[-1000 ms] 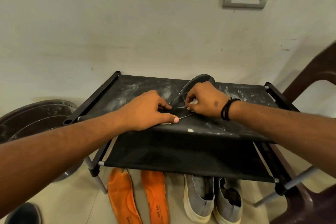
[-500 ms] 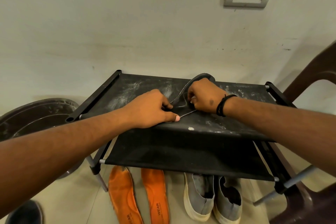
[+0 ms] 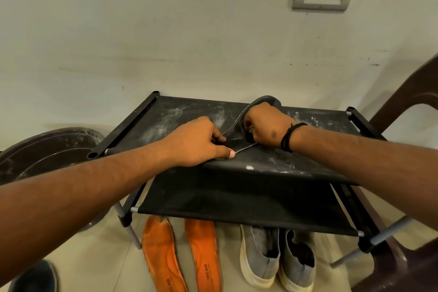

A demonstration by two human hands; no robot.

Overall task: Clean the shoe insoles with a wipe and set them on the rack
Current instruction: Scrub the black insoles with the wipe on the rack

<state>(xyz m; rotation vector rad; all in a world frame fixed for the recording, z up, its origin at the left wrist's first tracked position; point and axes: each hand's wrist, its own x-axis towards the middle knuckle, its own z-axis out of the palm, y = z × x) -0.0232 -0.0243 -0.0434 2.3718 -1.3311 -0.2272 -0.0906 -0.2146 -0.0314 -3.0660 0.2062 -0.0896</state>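
Right hand is sliding toe-ward, fingers curled on a hidden wipe, left hand pinching the dark insole w/ heel overhanging rack edge, risking slipping off.

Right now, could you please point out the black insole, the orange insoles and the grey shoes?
black insole (image 3: 237, 135), head view, its dark middle between the hands.
orange insoles (image 3: 161, 256), head view, left one's middle.
grey shoes (image 3: 258, 261), head view, left shoe's side.
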